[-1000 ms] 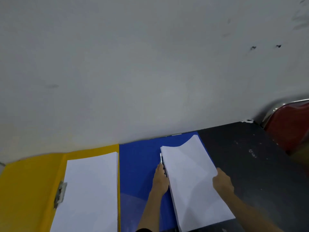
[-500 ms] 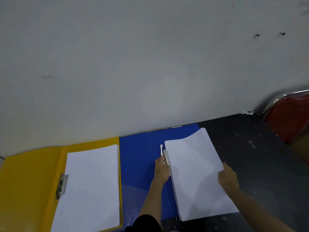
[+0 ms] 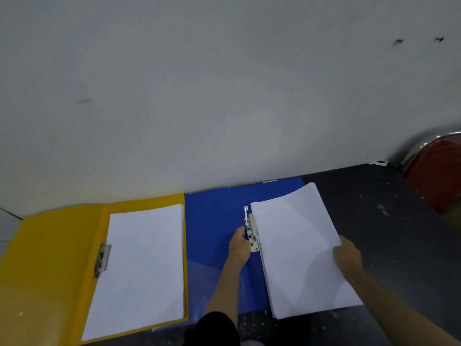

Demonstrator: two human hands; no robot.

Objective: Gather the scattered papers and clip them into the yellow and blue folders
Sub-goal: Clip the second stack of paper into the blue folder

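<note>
Head cam, fwd-down, close.

Office-like: folders (image 3: 212, 221) on dark desk (image 3: 399, 233).

Lying open side by side on the dark desk (image 3: 389, 221): yellow folder (image 3: 52, 258), paper stack (image 3: 142, 268) clipped in, and blue folder (image 3: 214, 221). Left hand (image 3: 239, 245) fingering the metal clip (image 3: 251, 233); right hand (image 3: 348, 257) pinching the loose stack (image 3: 296, 245) at its right edge.

Two open folders side by side

On the desk (image 3: 389, 221), the left folder (image 3: 50, 245) abuts the right folder (image 3: 214, 221), each bearing a paper stack (image 3: 144, 265) (right stack (image 3: 296, 245) overhangs its folder's right edge). Wall (image 3: 224, 96) behind; chair (image 3: 439, 171) far right.
</note>
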